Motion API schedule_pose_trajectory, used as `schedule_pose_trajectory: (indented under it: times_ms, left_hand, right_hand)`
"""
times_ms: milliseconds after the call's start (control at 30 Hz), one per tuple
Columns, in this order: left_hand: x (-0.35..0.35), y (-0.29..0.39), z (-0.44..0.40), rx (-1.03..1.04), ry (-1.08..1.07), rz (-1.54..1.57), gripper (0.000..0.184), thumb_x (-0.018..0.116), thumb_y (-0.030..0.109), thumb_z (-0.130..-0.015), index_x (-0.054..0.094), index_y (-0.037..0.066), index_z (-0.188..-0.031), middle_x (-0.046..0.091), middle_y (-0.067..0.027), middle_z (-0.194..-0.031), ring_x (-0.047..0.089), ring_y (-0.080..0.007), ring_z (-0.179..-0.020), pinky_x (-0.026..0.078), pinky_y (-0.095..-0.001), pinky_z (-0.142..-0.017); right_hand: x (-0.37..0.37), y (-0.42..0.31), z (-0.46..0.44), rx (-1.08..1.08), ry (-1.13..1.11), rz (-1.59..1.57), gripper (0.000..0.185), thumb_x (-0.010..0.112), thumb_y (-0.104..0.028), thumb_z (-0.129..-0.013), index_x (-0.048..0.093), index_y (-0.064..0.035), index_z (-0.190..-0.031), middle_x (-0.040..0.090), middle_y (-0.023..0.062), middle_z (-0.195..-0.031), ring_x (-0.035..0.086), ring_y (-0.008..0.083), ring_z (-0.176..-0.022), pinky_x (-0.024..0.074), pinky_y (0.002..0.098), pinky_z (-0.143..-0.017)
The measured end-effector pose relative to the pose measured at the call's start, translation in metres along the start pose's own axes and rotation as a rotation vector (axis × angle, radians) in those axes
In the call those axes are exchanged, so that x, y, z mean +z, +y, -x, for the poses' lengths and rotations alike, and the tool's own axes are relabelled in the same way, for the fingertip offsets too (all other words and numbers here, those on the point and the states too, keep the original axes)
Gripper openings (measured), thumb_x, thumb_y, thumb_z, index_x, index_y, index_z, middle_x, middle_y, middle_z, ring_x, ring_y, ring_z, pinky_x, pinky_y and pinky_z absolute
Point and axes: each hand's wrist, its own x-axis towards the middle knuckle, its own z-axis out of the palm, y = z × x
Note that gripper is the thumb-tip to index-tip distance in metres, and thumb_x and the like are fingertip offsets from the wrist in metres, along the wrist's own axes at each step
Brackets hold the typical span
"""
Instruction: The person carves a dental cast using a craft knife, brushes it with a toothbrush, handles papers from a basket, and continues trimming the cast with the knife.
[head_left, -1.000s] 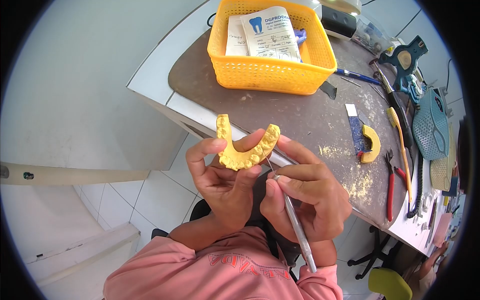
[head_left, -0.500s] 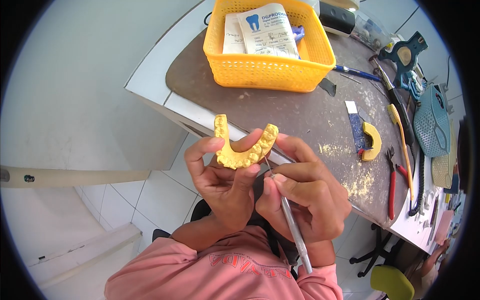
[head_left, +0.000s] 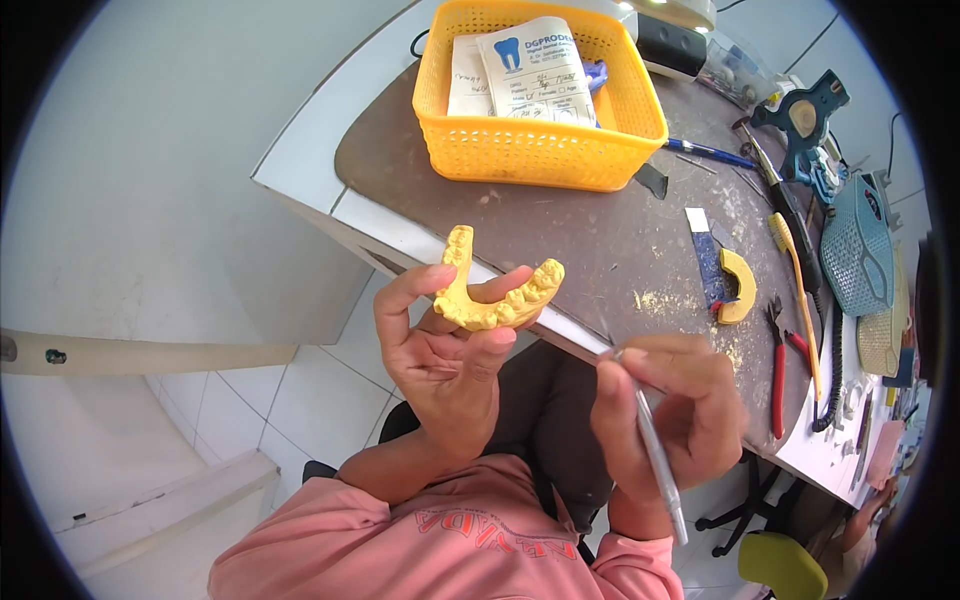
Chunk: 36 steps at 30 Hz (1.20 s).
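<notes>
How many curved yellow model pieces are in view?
2: a toothed arch held in the left hand, and a smaller curved piece on the bench between the blue strip and the toothbrush. Papers in the yellow basket could hide more.

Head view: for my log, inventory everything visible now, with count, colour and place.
Dental cast: one, yellow, left hand
Metal tool: one, silver, right hand
Bench: one, brown top
Basket: one, orange-yellow, bench
Papers: several, white, basket
Curved block: one, yellow, bench
Strip: one, blue-white, beside block
Toothbrush: one, yellow-orange, bench
Pliers: one, red-handled, bench
Openwork basket: one, light blue, right
Chair: one, green, lower right
Far-right clutter: too small to count
Left hand: one, bare
Right hand: one, bare, blurred
</notes>
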Motion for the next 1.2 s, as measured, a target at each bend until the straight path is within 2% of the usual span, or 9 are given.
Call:
schedule_pose_trajectory:
  times_ms: [100,267,367,400,500,567,667,1067,1200]
  left_hand:
    - [0.000,-0.001,0.000,-0.003,0.020,-0.030,0.063,0.073,0.024,-0.091,0.033,0.010,-0.137,0.064,-0.0241,-0.118,0.069,-0.0272,-0.102,0.061,-0.0362,-0.084]
    - [0.001,0.003,-0.003,-0.005,0.008,-0.034,0.065,0.073,0.027,-0.090,0.035,0.007,-0.138,0.063,-0.0175,-0.115,0.068,-0.0265,-0.103,0.063,-0.0371,-0.080]
    - [-0.002,0.002,-0.003,-0.004,-0.008,-0.041,0.065,0.073,0.028,-0.090,0.036,0.005,-0.138,0.063,-0.0162,-0.114,0.068,-0.0263,-0.103,0.063,-0.0379,-0.080]
    - [-0.002,0.001,-0.003,-0.007,-0.017,-0.042,0.065,0.073,0.028,-0.090,0.036,0.005,-0.138,0.063,-0.0157,-0.114,0.068,-0.0262,-0.103,0.063,-0.0381,-0.080]
    - [-0.004,-0.001,-0.002,0.007,-0.015,-0.036,0.065,0.074,0.028,-0.090,0.037,0.004,-0.138,0.065,-0.0164,-0.112,0.069,-0.0258,-0.102,0.063,-0.0389,-0.081]
    - [-0.005,-0.002,-0.004,0.030,-0.053,0.088,0.056,0.073,0.013,-0.090,0.039,0.002,-0.134,0.070,-0.0257,-0.104,0.070,-0.0297,-0.103,0.056,-0.0369,-0.092]
    - [-0.005,-0.001,-0.004,0.023,-0.065,0.081,0.056,0.073,0.014,-0.090,0.039,0.002,-0.134,0.070,-0.0263,-0.105,0.070,-0.0293,-0.103,0.056,-0.0360,-0.093]
    - [-0.006,0.000,-0.004,0.019,-0.080,0.087,0.055,0.072,0.013,-0.091,0.040,0.002,-0.134,0.069,-0.0267,-0.107,0.070,-0.0285,-0.103,0.056,-0.0339,-0.092]
    - [-0.007,-0.001,-0.004,0.015,-0.070,0.082,0.054,0.072,0.013,-0.091,0.039,0.002,-0.134,0.069,-0.0268,-0.107,0.070,-0.0288,-0.103,0.056,-0.0337,-0.092]
  right_hand:
    - [-0.011,-0.007,-0.005,0.050,-0.167,0.434,0.019,0.083,-0.004,-0.072,0.067,-0.0049,-0.082,0.059,0.0065,-0.062,0.059,0.0188,-0.050,0.0422,0.0280,-0.047]
    - [-0.019,-0.002,0.001,-0.010,-0.235,0.384,0.020,0.083,-0.004,-0.070,0.067,-0.0045,-0.082,0.054,0.0066,-0.059,0.051,0.0201,-0.045,0.0365,0.0307,-0.043]
    - [-0.012,-0.002,0.001,0.025,-0.005,-0.070,0.021,0.082,0.001,-0.070,0.065,0.0011,-0.083,0.065,0.0092,-0.067,0.068,0.0215,-0.060,0.0542,0.0291,-0.054]
    - [-0.006,0.001,0.001,0.030,0.017,-0.222,0.022,0.081,0.005,-0.070,0.064,0.0030,-0.083,0.069,0.0114,-0.072,0.073,0.0274,-0.070,0.0610,0.0348,-0.067]
    - [0.003,0.011,-0.002,-0.064,-0.022,-0.284,0.023,0.081,0.007,-0.069,0.063,0.0023,-0.082,0.069,0.0122,-0.073,0.074,0.0306,-0.073,0.0614,0.0380,-0.071]
    - [0.006,0.012,-0.005,-0.109,-0.051,-0.311,0.024,0.081,0.008,-0.069,0.062,0.0015,-0.082,0.069,0.0127,-0.074,0.074,0.0334,-0.078,0.0615,0.0405,-0.075]
    - [0.005,0.008,-0.007,-0.079,-0.185,-0.241,0.015,0.070,0.002,-0.084,0.055,-0.0003,-0.087,0.067,0.0157,-0.073,0.071,0.0234,-0.074,0.0552,0.0556,-0.091]
    - [0.005,0.009,-0.011,-0.099,-0.223,-0.193,0.017,0.073,0.008,-0.078,0.059,0.0004,-0.084,0.069,0.0166,-0.075,0.072,0.0274,-0.078,0.0559,0.0531,-0.090]
    - [0.008,0.012,-0.013,-0.099,-0.159,-0.189,0.024,0.082,0.008,-0.067,0.062,-0.0004,-0.077,0.067,0.0116,-0.070,0.074,0.0331,-0.081,0.0603,0.0387,-0.074]
